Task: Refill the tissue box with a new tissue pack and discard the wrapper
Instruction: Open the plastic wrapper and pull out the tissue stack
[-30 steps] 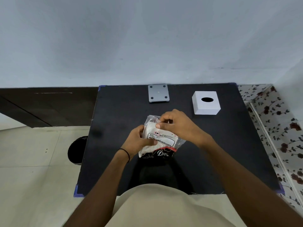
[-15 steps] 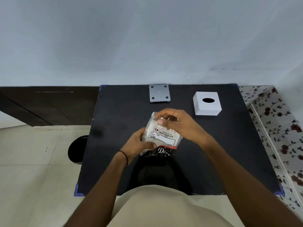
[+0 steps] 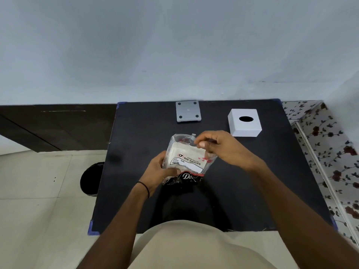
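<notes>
Nearest the camera, the left hand (image 3: 157, 171) gripped the lower left side of the tissue pack (image 3: 187, 159), fingers wrapped round its edge and thumb pressed on the printed front, holding it clear above the black table (image 3: 252, 191). The pack stood tilted, its long axis running from the dark printed end near the person up and slightly left to the clear, crumpled end farther away. That far end pointed toward the wall, and it was the end being worked.

Just beyond, the right hand (image 3: 219, 147) came in from the right, thumb and forefinger pinched together on the loose plastic at the pack's upper right corner. The wrapper's opening therefore lay directly under the right hand's pinch, while the left anchored the opposite end; any tear would likely run along the top edge, across the long axis. Whether the plastic had already parted could not be told.

Farther off, well apart to the right, the white tissue box (image 3: 245, 124) sat upright with its oval slot facing up. A grey square plate (image 3: 188, 111) lay at the table's far edge. A black bin (image 3: 91, 179) stood on the floor to the left.
</notes>
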